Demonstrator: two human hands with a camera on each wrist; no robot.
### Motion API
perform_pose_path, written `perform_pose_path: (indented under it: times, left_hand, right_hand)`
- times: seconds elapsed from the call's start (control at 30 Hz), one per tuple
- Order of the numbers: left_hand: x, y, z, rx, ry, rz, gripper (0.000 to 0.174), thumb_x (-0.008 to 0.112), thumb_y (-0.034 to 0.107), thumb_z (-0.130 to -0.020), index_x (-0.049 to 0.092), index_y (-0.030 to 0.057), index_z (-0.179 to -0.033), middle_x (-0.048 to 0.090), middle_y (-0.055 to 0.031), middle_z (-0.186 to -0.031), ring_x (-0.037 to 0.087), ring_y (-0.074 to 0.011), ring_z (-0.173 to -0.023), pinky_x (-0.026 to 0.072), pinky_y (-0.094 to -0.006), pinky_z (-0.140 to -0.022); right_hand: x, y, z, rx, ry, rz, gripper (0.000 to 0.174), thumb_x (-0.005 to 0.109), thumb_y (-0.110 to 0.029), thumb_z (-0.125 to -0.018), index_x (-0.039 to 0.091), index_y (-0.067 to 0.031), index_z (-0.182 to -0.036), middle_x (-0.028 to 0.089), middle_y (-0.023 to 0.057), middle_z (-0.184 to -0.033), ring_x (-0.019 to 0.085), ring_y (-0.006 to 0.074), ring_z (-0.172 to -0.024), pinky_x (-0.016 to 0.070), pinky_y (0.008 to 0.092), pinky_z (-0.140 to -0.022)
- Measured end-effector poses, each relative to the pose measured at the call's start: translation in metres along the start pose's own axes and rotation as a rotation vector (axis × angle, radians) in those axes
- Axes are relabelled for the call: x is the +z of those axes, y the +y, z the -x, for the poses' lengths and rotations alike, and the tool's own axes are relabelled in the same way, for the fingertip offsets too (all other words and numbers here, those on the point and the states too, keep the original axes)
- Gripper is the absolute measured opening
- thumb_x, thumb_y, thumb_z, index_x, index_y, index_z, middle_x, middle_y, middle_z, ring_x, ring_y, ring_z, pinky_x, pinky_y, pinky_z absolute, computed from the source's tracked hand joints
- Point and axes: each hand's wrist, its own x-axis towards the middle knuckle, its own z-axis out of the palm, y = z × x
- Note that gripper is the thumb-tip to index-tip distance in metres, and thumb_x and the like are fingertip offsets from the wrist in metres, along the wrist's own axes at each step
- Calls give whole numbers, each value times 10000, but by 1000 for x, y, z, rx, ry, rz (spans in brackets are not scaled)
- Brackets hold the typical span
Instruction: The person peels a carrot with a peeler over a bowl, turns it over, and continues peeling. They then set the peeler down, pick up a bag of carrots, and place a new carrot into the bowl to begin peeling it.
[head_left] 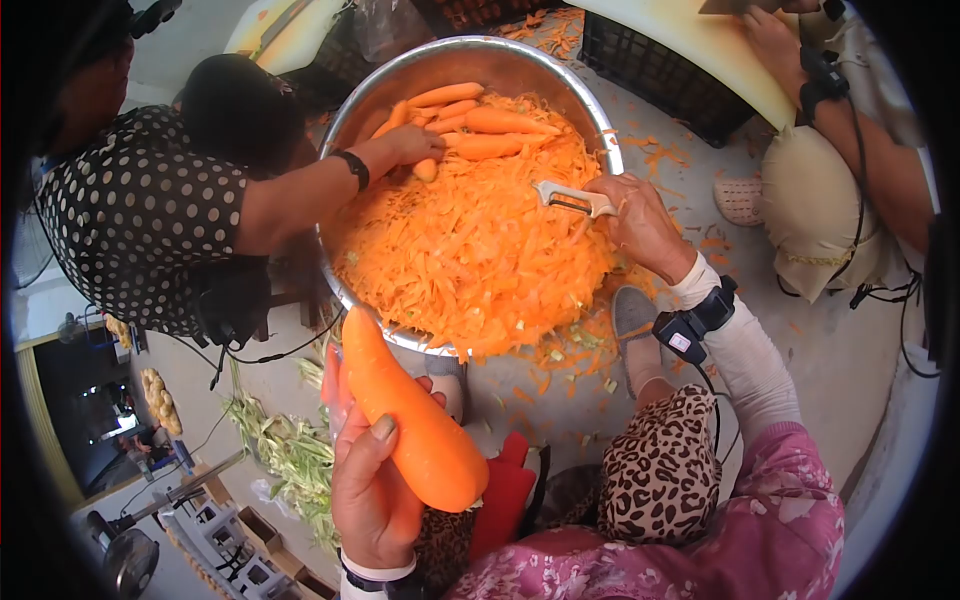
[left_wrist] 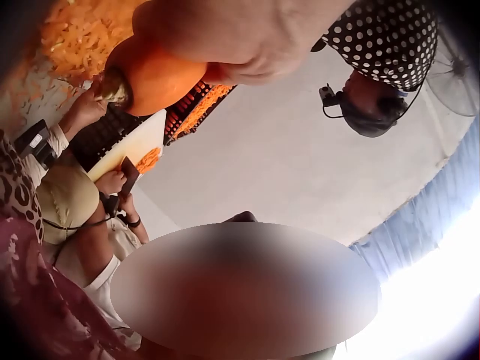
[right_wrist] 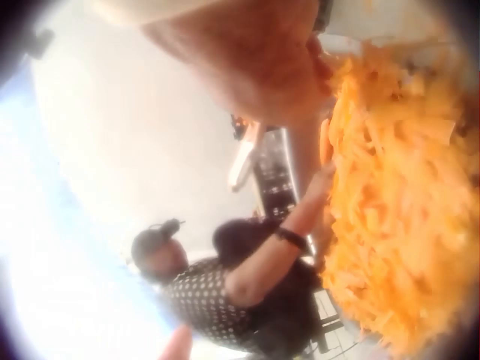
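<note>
In the head view my left hand (head_left: 370, 480) grips a large, smooth peeled carrot (head_left: 405, 420), thumb on its near side; its greenish stem end (left_wrist: 116, 88) shows in the left wrist view. My right hand (head_left: 640, 222) holds a white Y-shaped peeler (head_left: 575, 198) over the right side of a wide metal basin (head_left: 610, 150). Orange peelings (head_left: 470, 250) heap up in the basin, and several whole carrots (head_left: 490, 125) lie on them toward the back. The peeler and the carrot are well apart.
Across the basin on the left, a person in a polka-dot top (head_left: 150, 210) reaches a hand (head_left: 408, 147) to the carrots. Another person works at a cutting board (head_left: 700, 50) on a black crate (head_left: 640, 75). Green trimmings (head_left: 290, 455) lie on the floor at left.
</note>
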Motion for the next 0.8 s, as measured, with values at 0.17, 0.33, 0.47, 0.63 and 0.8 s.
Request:
perform_pose_path:
  times: [0.17, 0.33, 0.47, 0.63, 0.8]
  left_hand:
    - [7, -1, -5, -55, -43, -14, 497, 595, 145, -848, 424, -49, -1272, 536, -200, -1184, 530, -308, -1110, 460, -428, -953]
    - [9, -7, -6, -44, -33, -12, 497, 601, 151, -850, 425, -38, -1276, 533, -199, -1192, 525, -303, -1114, 464, -436, -945]
    - [15, -11, -9, -15, -15, -36, 486, 588, 144, -864, 418, -22, -1288, 541, -179, -1185, 525, -288, -1111, 460, -431, -941]
    - [17, -18, -17, 96, 35, -12, 442, 555, 107, -894, 415, 5, -1300, 534, -142, -1205, 508, -258, -1142, 408, -409, -1000]
    - [16, -22, -24, 227, 14, -23, 444, 542, 80, -894, 407, 8, -1310, 508, -127, -1250, 475, -246, -1191, 353, -408, -1047]
  right_hand:
    - [-3, -10, 1, -75, 12, -77, 229, 585, 63, -688, 622, -15, -900, 605, 186, -798, 578, 372, -801, 466, 424, -709]
    - [-8, -16, 8, 9, 52, -52, 276, 590, 36, -717, 634, -40, -980, 591, 183, -908, 572, 358, -814, 469, 405, -727]
    - [-25, -59, 12, 135, -290, -570, 407, 557, -20, -805, 558, -64, -1209, 608, 157, -1053, 595, 256, -903, 471, 343, -818]
    - [-25, -128, 22, -86, -930, -1053, 716, 562, -146, -866, 207, -134, -1488, 467, 122, -1372, 552, 198, -1056, 428, 349, -949]
    - [-5, -153, 25, -230, -807, -1209, 735, 534, -234, -903, 120, -153, -1505, 478, 99, -1335, 556, 211, -1012, 448, 359, -913]
